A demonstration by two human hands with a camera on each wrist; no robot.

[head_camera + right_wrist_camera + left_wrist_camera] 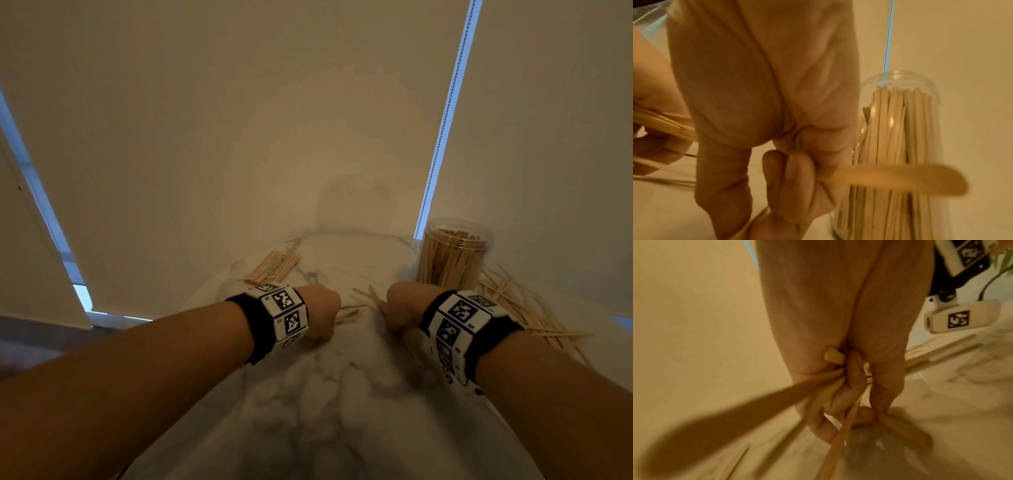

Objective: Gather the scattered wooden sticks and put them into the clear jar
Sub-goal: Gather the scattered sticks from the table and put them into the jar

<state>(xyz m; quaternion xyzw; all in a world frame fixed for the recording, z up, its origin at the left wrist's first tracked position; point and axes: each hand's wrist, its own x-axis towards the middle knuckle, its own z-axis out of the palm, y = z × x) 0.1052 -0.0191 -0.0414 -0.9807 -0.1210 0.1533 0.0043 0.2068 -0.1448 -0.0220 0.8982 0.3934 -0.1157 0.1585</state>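
The clear jar (452, 255) stands upright at the back right of the marble table, packed with wooden sticks (898, 129). My left hand (322, 313) is down on the table left of centre, its fingers (849, 395) curled round several sticks (777, 395) that poke out both sides. My right hand (400, 310) sits just in front of the jar, fingers (797, 175) curled round a few sticks, one stick (890, 178) jutting toward the jar. Loose sticks (363, 298) lie between the two hands.
A big scatter of sticks (520, 308) spreads right of the jar to the table edge. A neat bundle of sticks (274, 269) lies at the back left. Roller blinds (239, 120) hang close behind the table (325, 411).
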